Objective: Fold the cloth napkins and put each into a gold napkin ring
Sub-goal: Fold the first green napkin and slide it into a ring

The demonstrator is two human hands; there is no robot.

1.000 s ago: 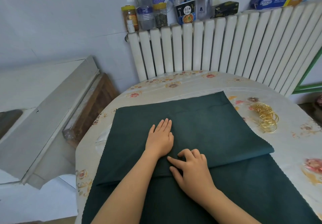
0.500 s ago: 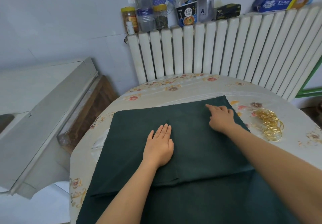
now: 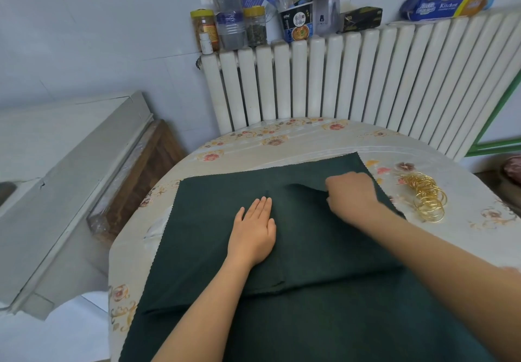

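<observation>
Lying across the round table (image 3: pixel 310 142), the green napkin (image 3: pixel 214 249) is being pinned by the flat, open left hand (image 3: pixel 253 232), while the right hand (image 3: pixel 351 197), having crossed from the near fold, is now pinching its far right corner for the next fold; gold rings (image 3: pixel 425 197) are waiting nearby.

Bright, even daylight; soft shadows, sharp focus, edges bowed by wide-angle.

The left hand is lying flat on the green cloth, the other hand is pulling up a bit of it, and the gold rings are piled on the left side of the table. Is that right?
Not quite. The gold rings are piled on the right side of the table, beside the right hand. The head view shows it. The left hand does lie flat on the green cloth, and the right hand is pulling up a bit of it.
</observation>
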